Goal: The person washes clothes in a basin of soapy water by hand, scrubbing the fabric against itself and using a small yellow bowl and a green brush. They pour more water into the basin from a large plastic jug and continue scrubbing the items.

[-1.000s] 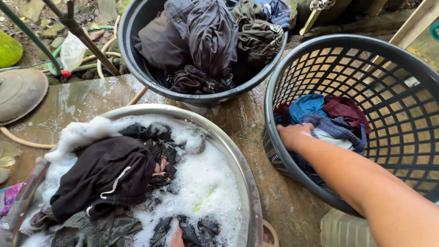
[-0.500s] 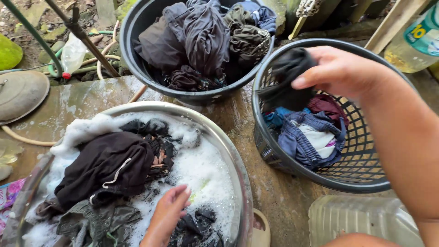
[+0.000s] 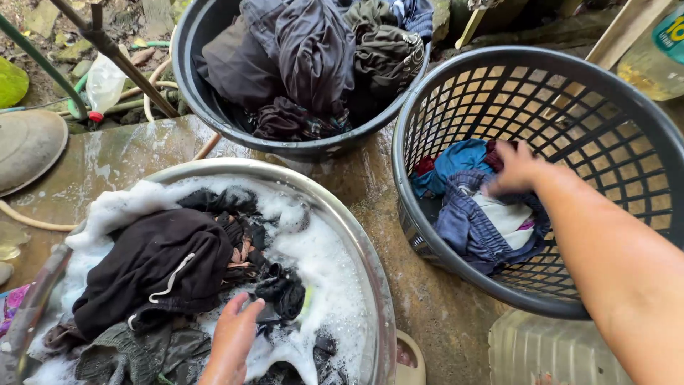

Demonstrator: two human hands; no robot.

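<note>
My left hand reaches into a wide metal basin full of suds and dark clothes. Its fingertips rest on a small black garment lying in the foam. A black hooded top with a white drawstring lies to its left. My right hand is down inside a black mesh basket, fingers spread over a pile of clothes: a blue piece, a striped blue-grey piece and a maroon one. The hand is blurred and nothing is lifted in it.
A black tub heaped with dark wrung clothes stands at the back. The wet concrete slab carries all three containers. A clear plastic container sits at bottom right, a bottle at top right, a round metal lid and hoses at left.
My right hand carried a small black garment out of the basket; it now lies in the sudsy basin. The right hand has gone back into the basket, and my left hand moved onto the garment.
</note>
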